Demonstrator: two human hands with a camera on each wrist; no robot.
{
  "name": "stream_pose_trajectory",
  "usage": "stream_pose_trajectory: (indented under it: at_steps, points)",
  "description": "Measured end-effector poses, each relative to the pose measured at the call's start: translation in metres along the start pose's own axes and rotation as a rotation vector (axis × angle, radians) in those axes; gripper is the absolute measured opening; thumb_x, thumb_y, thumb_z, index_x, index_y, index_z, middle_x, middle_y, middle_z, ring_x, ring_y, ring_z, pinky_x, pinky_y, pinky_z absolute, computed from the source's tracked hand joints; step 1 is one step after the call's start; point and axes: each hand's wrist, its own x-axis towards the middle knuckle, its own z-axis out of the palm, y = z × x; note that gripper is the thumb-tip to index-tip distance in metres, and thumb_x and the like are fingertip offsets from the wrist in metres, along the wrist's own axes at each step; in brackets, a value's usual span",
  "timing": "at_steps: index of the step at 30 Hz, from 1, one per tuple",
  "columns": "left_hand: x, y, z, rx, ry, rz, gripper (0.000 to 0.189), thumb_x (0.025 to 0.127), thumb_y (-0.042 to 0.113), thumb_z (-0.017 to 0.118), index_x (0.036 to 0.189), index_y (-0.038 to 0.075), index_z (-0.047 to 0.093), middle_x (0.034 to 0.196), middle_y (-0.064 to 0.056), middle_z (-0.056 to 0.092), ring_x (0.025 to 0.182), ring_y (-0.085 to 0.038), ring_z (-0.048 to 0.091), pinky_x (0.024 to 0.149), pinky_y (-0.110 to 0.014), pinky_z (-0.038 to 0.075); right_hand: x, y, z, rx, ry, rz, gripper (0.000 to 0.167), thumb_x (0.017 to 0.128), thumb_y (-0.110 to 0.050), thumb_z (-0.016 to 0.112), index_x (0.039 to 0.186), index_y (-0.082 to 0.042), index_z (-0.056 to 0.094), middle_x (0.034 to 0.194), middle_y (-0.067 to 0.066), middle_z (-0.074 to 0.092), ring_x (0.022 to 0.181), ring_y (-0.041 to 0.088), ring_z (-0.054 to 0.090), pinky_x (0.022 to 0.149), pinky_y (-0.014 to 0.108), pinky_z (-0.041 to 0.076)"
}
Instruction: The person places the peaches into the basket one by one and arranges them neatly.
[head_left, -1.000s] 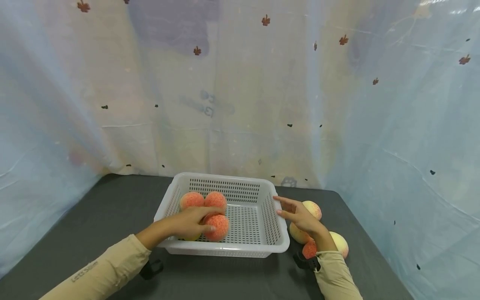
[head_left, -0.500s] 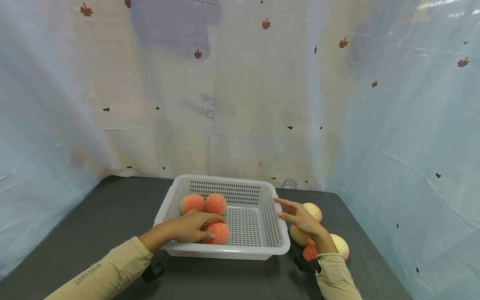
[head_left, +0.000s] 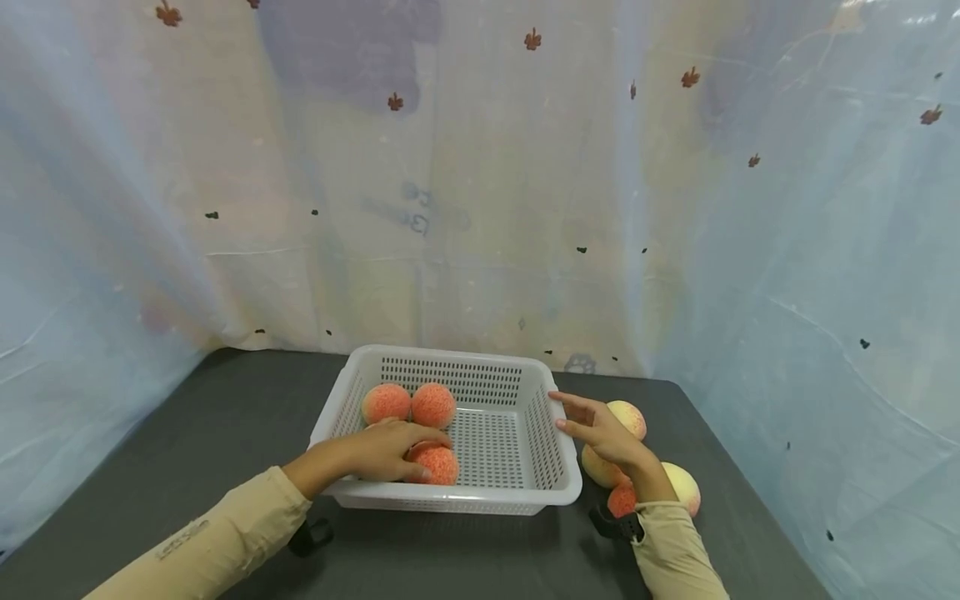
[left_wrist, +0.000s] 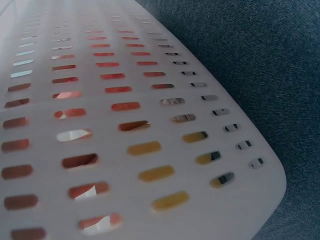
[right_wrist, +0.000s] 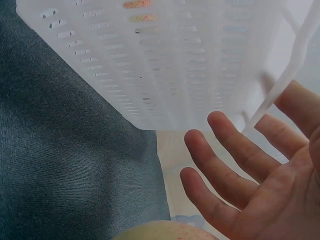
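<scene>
In the head view, my left hand [head_left: 385, 451] reaches over the near left rim of a white slotted plastic basket [head_left: 495, 497]. Its fingers and thumb curl round a red-orange peach [head_left: 437, 463] inside, near the front wall. Two more peaches, a left one [head_left: 386, 403] and a right one [head_left: 433, 405], lie behind it. My right hand [head_left: 600, 431] touches the basket's right rim with thumb and index finger; the right wrist view shows its other fingers [right_wrist: 220, 175] loosely extended. In the left wrist view, the basket wall [left_wrist: 30, 110] hides the left hand; red and yellow show through the slots.
Several peaches lie right of the basket: one behind the right hand [head_left: 627, 418], one under it [head_left: 597, 468], a small red one [head_left: 622, 500] and a pale one [head_left: 682, 487]. A dark cloth-covered table [head_left: 450, 558] bears everything. A plastic curtain [head_left: 480, 208] hangs behind.
My left hand and the peach in it have lowered slightly toward the basket's near wall. A yellow patch seen below that hand is now hidden. The right hand stays at the rim.
</scene>
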Motion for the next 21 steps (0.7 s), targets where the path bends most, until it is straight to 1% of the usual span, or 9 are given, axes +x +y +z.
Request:
stream_pose_trajectory:
  at_steps: [2, 4, 6, 11, 14, 18, 21]
  points:
    - [0.0006, 0.0001, -0.0006, -0.013, -0.001, -0.008, 0.049, 0.091, 0.031, 0.076, 0.137, 0.023, 0.062, 0.126, 0.005, 0.068, 0.094, -0.011, 0.061, 0.091, -0.040, 0.046, 0.0005, -0.0006, -0.0008, 0.003, -0.001, 0.001, 0.061, 0.104, -0.013, 0.057, 0.156, 0.005, 0.030, 0.149, 0.033, 0.046, 0.129, 0.047, 0.056, 0.096, 0.029, 0.055]
    - [0.0013, -0.0001, -0.0014, -0.032, -0.007, -0.021, 0.048, 0.089, 0.029, 0.078, 0.135, 0.023, 0.063, 0.120, 0.004, 0.068, 0.078, -0.009, 0.056, 0.078, -0.033, 0.046, 0.0009, -0.0007, -0.0012, 0.002, 0.000, 0.005, 0.062, 0.104, -0.014, 0.057, 0.156, 0.005, 0.030, 0.150, 0.033, 0.046, 0.129, 0.048, 0.056, 0.097, 0.031, 0.055]
    - [0.0023, -0.0004, -0.0020, -0.065, -0.018, -0.037, 0.048, 0.087, 0.026, 0.079, 0.133, 0.022, 0.064, 0.119, 0.003, 0.067, 0.070, -0.008, 0.052, 0.071, -0.029, 0.045, 0.0012, -0.0006, -0.0013, -0.001, 0.003, 0.010, 0.062, 0.104, -0.014, 0.057, 0.156, 0.004, 0.030, 0.150, 0.032, 0.047, 0.130, 0.048, 0.055, 0.098, 0.034, 0.055]
    - [0.0045, -0.0017, -0.0030, -0.138, -0.062, -0.077, 0.050, 0.087, 0.024, 0.080, 0.135, 0.022, 0.063, 0.129, -0.002, 0.066, 0.073, -0.010, 0.056, 0.073, -0.030, 0.048, 0.0011, -0.0002, -0.0006, -0.015, 0.013, 0.025, 0.061, 0.104, -0.015, 0.057, 0.156, 0.003, 0.031, 0.149, 0.032, 0.047, 0.131, 0.048, 0.054, 0.099, 0.037, 0.055]
    - [0.0047, -0.0023, -0.0039, -0.171, -0.081, -0.089, 0.052, 0.087, 0.023, 0.080, 0.136, 0.022, 0.062, 0.132, -0.004, 0.065, 0.070, -0.011, 0.057, 0.069, -0.029, 0.048, 0.0010, -0.0005, -0.0002, -0.023, 0.016, 0.028, 0.061, 0.104, -0.015, 0.058, 0.156, 0.003, 0.031, 0.150, 0.032, 0.047, 0.131, 0.048, 0.054, 0.101, 0.040, 0.054]
    - [0.0043, -0.0029, -0.0064, -0.206, -0.085, -0.096, 0.056, 0.086, 0.025, 0.081, 0.138, 0.020, 0.061, 0.133, -0.006, 0.064, 0.063, -0.010, 0.054, 0.064, -0.028, 0.047, 0.0011, -0.0008, 0.0000, -0.030, 0.017, 0.027, 0.062, 0.104, -0.016, 0.058, 0.156, 0.003, 0.031, 0.150, 0.031, 0.047, 0.132, 0.048, 0.053, 0.103, 0.047, 0.052]
    - [0.0042, -0.0037, -0.0090, -0.217, -0.079, -0.085, 0.057, 0.086, 0.027, 0.081, 0.138, 0.017, 0.061, 0.134, -0.008, 0.064, 0.059, -0.009, 0.052, 0.067, -0.028, 0.048, 0.0008, -0.0004, -0.0001, -0.030, 0.019, 0.031, 0.061, 0.104, -0.016, 0.058, 0.156, 0.002, 0.031, 0.151, 0.031, 0.046, 0.133, 0.048, 0.053, 0.104, 0.050, 0.051]
